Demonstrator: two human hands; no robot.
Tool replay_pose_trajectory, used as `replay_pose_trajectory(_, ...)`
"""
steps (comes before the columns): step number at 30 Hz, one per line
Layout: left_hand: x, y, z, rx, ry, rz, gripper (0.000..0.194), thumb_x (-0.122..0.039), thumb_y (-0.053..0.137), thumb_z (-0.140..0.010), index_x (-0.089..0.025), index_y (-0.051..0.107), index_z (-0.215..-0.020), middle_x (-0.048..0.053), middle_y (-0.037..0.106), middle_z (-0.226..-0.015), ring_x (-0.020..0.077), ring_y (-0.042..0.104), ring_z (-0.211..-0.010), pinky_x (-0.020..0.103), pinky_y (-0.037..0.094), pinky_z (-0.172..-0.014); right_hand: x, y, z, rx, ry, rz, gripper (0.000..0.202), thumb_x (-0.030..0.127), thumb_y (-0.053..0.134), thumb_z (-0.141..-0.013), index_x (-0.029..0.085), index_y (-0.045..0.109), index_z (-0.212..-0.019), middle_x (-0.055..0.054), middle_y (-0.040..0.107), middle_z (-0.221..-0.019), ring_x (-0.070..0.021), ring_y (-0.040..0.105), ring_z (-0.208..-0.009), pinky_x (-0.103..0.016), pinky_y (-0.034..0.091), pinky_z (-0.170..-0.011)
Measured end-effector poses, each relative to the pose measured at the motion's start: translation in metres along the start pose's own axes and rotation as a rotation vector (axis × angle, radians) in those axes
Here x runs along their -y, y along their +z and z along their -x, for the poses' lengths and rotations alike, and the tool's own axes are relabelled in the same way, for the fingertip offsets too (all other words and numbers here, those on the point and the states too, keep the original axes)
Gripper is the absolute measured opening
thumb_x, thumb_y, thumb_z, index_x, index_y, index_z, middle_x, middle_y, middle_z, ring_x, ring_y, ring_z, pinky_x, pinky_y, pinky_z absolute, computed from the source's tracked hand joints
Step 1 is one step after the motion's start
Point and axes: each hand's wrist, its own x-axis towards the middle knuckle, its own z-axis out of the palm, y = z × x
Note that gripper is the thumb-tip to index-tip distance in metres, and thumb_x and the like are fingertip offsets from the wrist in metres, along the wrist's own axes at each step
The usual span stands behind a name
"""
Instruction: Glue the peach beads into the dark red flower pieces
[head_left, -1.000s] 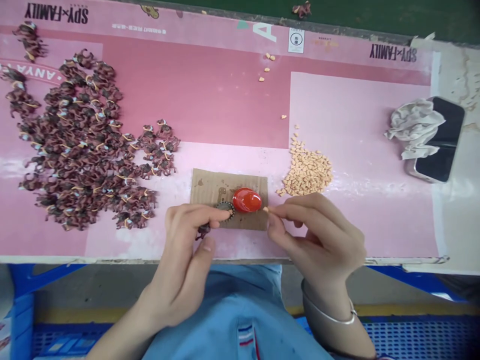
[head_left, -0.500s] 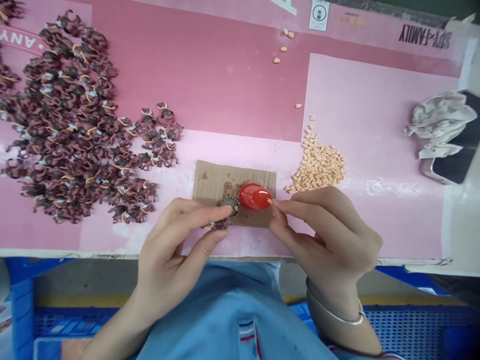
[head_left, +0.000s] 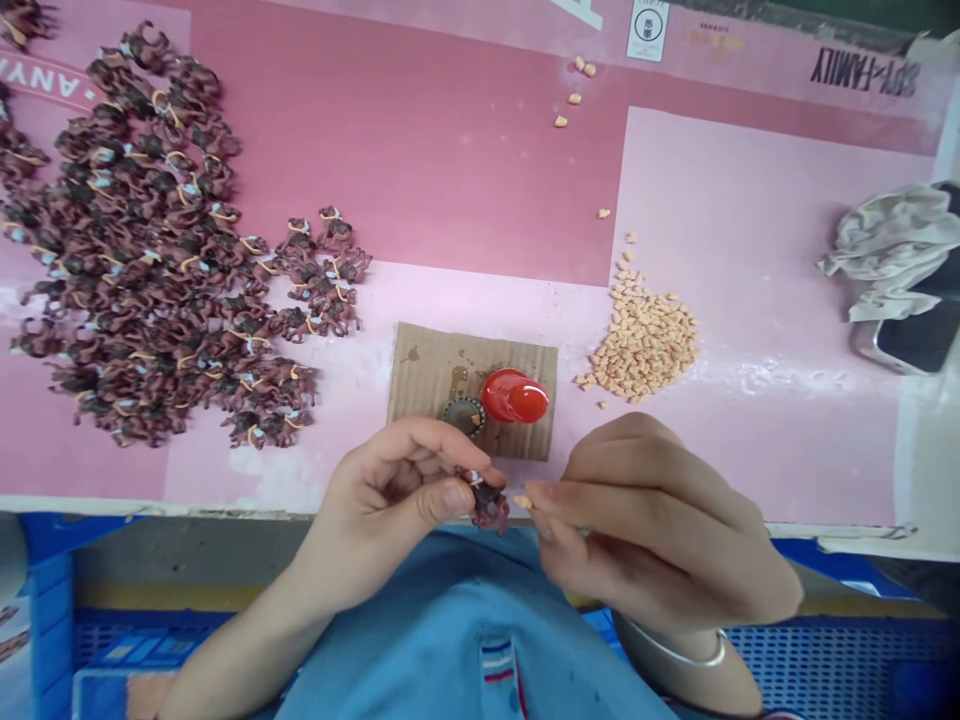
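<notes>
A small dark brown and maroon figure is pinched between the thumb and fingers of my left hand, over the table's front edge. Just right of it, the fingertips of my right hand pinch a tiny tan piece; a narrow gap shows between piece and figure. Beyond my hands, a red container and a round metal bottle cap sit on a piece of cardboard. A pile of tan pieces lies beyond my right hand.
Many similar brown figures cover the left of the pink table. A few loose tan pieces lie at the back. At the far right, a crumpled pale cloth rests on a phone.
Both hands have come back toward my body. My left hand brought the figure away from the cap, and my right hand moved the tan piece from the red container to beside the figure.
</notes>
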Motion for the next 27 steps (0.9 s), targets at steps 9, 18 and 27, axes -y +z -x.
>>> replay_pose_trajectory(9,-0.001,0.006,0.000,0.049,-0.120,0.189,0.008,-0.027,0.082,-0.092,-0.022,0.076,-0.094,0.000,0.078,-0.083,0.0091,0.073,-0.063,0.014,0.061,-0.062,0.001,0.000,0.002,0.069,-0.079,-0.033,0.015,0.007,0.067,-0.095,0.019,0.067,-0.087,0.002,0.067,-0.069,-0.0091,0.061,-0.062,-0.024,0.057,-0.064)
replay_pose_trajectory(18,0.000,0.005,-0.001,0.098,-0.157,0.341,0.008,-0.017,0.078,-0.094,-0.022,0.080,-0.099,-0.002,0.081,-0.091,0.0070,0.078,-0.073,0.011,0.063,-0.071,-0.004,-0.002,0.002,0.063,-0.111,-0.075,0.014,0.006,0.066,-0.095,0.017,0.069,-0.088,0.001,0.068,-0.071,-0.0091,0.060,-0.063,-0.024,0.058,-0.064)
replay_pose_trajectory(27,-0.002,0.007,0.003,-0.009,-0.114,0.201,0.006,-0.019,0.083,-0.089,-0.023,0.081,-0.093,-0.001,0.081,-0.085,0.0093,0.077,-0.069,0.012,0.064,-0.068,0.001,-0.015,0.011,0.185,-0.143,0.117,0.013,0.012,0.063,-0.100,0.018,0.073,-0.104,0.000,0.072,-0.076,-0.0121,0.066,-0.069,-0.024,0.061,-0.062)
